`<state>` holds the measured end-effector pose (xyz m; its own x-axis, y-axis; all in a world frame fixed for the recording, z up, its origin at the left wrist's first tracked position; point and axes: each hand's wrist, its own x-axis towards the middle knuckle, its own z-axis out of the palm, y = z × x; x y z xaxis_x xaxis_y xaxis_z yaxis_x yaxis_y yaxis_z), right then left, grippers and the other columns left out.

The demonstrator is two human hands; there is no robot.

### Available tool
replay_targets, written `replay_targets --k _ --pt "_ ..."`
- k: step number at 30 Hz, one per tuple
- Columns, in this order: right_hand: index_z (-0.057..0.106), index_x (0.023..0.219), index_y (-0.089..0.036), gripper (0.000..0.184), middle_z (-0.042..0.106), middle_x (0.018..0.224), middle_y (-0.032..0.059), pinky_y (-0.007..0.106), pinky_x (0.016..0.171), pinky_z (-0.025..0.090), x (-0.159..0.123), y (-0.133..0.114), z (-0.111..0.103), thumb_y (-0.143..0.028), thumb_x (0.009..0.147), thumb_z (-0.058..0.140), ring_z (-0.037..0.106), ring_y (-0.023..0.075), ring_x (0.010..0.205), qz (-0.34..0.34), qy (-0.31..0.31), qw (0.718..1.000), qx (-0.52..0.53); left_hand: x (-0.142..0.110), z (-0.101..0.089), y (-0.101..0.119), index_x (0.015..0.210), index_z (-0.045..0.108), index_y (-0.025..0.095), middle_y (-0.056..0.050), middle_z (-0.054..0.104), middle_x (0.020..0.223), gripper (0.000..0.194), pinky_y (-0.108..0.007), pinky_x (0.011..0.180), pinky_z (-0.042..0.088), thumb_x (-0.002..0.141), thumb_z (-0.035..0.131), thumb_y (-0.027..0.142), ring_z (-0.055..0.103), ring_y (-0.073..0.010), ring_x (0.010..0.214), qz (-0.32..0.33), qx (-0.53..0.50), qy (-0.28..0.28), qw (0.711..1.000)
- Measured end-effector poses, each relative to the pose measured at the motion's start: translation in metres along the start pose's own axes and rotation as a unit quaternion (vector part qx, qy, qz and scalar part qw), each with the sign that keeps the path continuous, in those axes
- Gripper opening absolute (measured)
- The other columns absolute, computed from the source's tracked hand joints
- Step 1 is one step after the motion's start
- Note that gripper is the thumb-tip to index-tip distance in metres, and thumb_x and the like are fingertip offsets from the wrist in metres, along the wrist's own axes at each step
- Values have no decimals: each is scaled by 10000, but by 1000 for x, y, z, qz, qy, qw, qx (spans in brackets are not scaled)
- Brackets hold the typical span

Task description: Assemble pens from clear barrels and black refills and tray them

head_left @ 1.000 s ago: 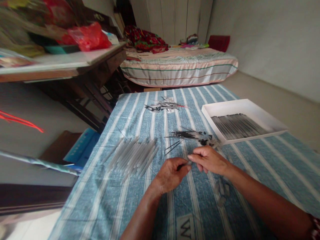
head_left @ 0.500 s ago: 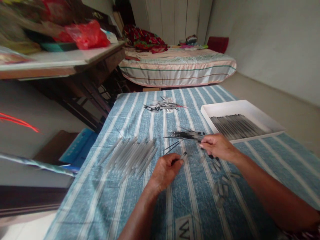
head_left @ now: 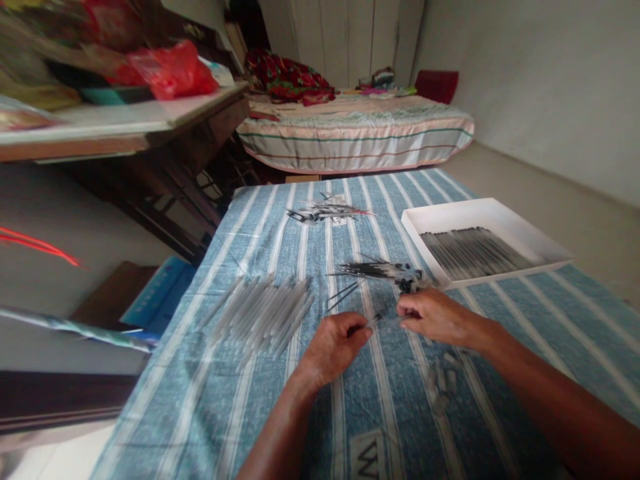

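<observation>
My left hand (head_left: 337, 343) is closed on a thin pen part (head_left: 376, 319) whose dark tip points up and right. Close to that tip, my right hand (head_left: 435, 317) has thumb and fingers pinched together; whatever lies between them is too small to make out. Just beyond the hands is a bunch of dark slim pen refills (head_left: 373, 269), with small black pieces (head_left: 407, 285) at its right end. A pile of translucent grey tubes (head_left: 265, 313) lies left of my left hand. Short clear caps (head_left: 443, 380) are scattered below my right hand.
A white box (head_left: 450, 280) with a row of dark-topped pens (head_left: 473, 252) stands at the right. More loose pen parts (head_left: 327, 212) lie at the far side of the striped cloth (head_left: 200, 393). A side table (head_left: 125, 127) and a bed (head_left: 360, 140) stand beyond.
My right hand has come down and slightly toward me from the small black pieces. The left hand has shifted a little right, still with the thin part.
</observation>
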<state>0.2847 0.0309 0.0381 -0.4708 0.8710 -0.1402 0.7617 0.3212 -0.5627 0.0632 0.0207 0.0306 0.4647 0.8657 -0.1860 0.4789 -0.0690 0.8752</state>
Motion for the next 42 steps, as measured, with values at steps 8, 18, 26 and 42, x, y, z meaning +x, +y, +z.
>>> replay_targets --k 8,18,26,42 --pt "641 709 -168 70 570 612 -29 200 533 357 -2 -7 -4 -230 732 618 503 97 560 -51 43 991 114 -1 1 2 723 660 161 24 512 578 195 -214 515 335 776 529 295 449 -113 555 9 -11 -30 999" --pt "662 715 -165 102 598 615 -15 216 544 387 0 -10 -2 -253 739 617 531 113 585 -47 52 990 123 -3 1 5 709 652 155 42 468 563 165 -214 503 308 768 541 262 405 -93 530 -9 -45 -51 998" --pt "585 737 -181 119 496 546 -51 192 463 361 -8 -17 12 -298 757 596 446 80 487 4 53 966 252 1 -6 9 785 598 150 -6 610 713 150 -211 503 393 726 650 278 502 -84 544 13 -422 151 894" --pt "470 814 -196 171 567 581 -49 199 436 437 -10 -60 68 -336 772 558 512 81 440 69 72 888 449 2 -9 11 741 587 136 -43 617 826 108 -177 533 396 666 640 79 527 -79 638 56 -638 216 737"
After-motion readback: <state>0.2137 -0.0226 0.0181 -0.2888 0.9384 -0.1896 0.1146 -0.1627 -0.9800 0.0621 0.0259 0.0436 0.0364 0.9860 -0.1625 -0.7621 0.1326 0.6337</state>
